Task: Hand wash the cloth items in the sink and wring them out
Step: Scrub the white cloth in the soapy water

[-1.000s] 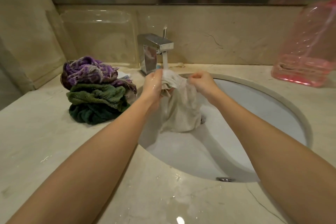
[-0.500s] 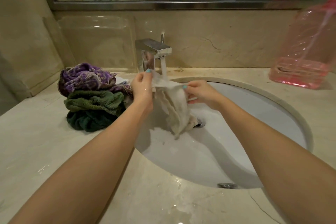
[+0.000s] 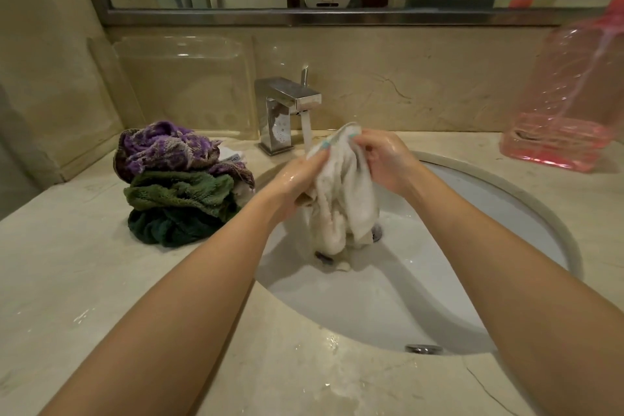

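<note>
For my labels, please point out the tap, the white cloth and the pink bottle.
tap (image 3: 287, 91): head view, top of spout.
white cloth (image 3: 341, 186): head view, hanging middle fold.
pink bottle (image 3: 574, 94): head view, side wall.

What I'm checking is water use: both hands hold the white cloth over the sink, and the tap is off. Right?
Not the tap: the head view shows water streaming from it. The rest holds: the left hand and right hand hold the white cloth over the sink.
</note>
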